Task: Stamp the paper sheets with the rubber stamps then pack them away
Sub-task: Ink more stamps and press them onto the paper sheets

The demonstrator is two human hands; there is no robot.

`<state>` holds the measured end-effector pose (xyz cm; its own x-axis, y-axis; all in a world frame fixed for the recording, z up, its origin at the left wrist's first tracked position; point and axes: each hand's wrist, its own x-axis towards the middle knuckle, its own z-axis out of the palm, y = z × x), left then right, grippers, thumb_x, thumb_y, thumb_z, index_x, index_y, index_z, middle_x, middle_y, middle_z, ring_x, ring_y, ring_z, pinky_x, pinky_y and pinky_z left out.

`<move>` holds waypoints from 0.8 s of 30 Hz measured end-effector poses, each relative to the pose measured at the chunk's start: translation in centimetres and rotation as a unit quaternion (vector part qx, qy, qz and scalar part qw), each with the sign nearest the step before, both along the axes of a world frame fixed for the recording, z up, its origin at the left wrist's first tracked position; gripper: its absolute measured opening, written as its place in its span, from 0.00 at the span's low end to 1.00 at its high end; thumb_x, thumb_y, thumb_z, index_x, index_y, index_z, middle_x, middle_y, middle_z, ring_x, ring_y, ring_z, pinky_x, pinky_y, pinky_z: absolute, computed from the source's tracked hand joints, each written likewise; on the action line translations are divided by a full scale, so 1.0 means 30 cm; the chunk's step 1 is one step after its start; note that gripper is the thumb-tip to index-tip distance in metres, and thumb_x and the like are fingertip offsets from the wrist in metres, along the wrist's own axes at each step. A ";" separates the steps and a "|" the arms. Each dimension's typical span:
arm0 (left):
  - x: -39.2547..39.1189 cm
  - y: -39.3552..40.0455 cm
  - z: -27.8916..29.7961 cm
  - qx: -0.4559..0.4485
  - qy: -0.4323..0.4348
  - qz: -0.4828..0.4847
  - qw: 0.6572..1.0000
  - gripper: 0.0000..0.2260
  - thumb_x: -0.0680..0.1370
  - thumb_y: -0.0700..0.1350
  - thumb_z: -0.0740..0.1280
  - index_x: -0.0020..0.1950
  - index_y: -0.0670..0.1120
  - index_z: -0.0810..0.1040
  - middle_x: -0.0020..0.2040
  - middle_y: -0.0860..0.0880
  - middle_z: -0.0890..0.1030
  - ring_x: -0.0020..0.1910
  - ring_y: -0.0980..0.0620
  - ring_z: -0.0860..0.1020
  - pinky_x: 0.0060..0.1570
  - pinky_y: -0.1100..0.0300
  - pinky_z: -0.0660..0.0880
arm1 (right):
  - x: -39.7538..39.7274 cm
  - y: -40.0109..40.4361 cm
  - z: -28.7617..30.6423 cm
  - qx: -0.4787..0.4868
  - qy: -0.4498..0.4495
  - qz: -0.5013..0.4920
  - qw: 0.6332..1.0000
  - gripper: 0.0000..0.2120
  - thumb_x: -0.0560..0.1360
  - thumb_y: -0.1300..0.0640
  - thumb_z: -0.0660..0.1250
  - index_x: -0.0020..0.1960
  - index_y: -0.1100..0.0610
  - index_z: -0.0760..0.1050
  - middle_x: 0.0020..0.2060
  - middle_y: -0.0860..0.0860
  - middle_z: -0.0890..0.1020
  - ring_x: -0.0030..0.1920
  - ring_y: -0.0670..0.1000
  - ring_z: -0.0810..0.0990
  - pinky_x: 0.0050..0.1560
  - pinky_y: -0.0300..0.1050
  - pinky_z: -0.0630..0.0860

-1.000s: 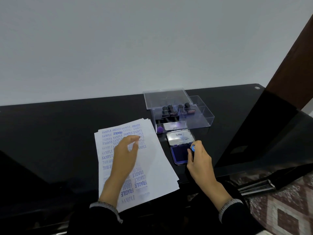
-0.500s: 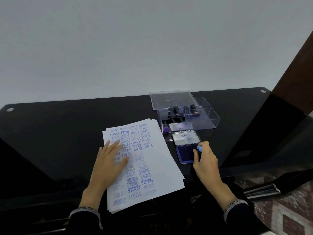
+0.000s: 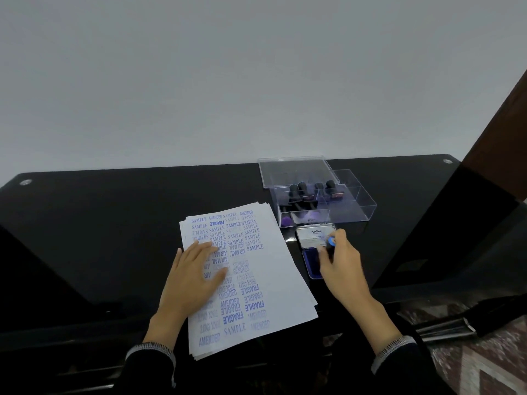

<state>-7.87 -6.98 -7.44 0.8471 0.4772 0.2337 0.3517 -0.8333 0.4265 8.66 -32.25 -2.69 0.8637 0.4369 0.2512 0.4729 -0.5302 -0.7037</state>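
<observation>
A stack of white paper sheets covered in blue stamped words lies on the black table. My left hand rests flat on the stack's left half. My right hand grips a rubber stamp with a blue-topped handle down on the open blue ink pad, whose silver lid is folded back. Behind the pad stands a clear plastic box holding several black-handled stamps.
The box's clear lid leans at its back left. The table's front edge runs just under the paper's near end. At the right a dark panel adjoins the table, with patterned floor below.
My left hand came down from above the paper and now lies flat on it. My right hand stayed at the ink pad with the stamp. The view shifted.
</observation>
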 end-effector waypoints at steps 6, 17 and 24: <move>0.000 -0.006 0.014 -0.014 -0.008 0.008 1.000 0.24 0.77 0.61 0.62 0.71 0.56 0.67 0.72 0.59 0.65 0.74 0.58 0.59 0.72 0.60 0.42 | -0.087 0.193 0.028 0.087 0.090 0.130 0.984 0.06 0.80 0.58 0.59 0.57 0.51 0.67 0.44 0.53 0.78 0.42 0.49 0.77 0.39 0.30 0.71; 0.005 0.009 -0.007 0.001 -0.025 0.003 1.000 0.27 0.73 0.67 0.56 0.68 0.57 0.69 0.70 0.60 0.67 0.72 0.60 0.61 0.74 0.56 0.47 | -0.091 0.293 -0.019 -0.022 -0.004 0.148 0.989 0.08 0.80 0.57 0.61 0.59 0.54 0.69 0.47 0.47 0.79 0.46 0.42 0.76 0.36 0.36 0.69; 0.005 0.013 -0.015 -0.001 -0.026 0.007 1.000 0.25 0.74 0.65 0.60 0.68 0.57 0.69 0.70 0.60 0.67 0.72 0.59 0.61 0.73 0.55 0.47 | -0.085 0.313 -0.019 -0.072 -0.033 0.148 0.986 0.08 0.80 0.59 0.59 0.59 0.54 0.68 0.49 0.50 0.82 0.52 0.50 0.81 0.43 0.52 0.77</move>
<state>-7.71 -6.60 -7.88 0.8275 0.4888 0.2763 0.3401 -0.8279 0.4460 6.10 -22.87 -3.25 0.6774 0.7021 0.2197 0.6636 -0.4544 -0.5942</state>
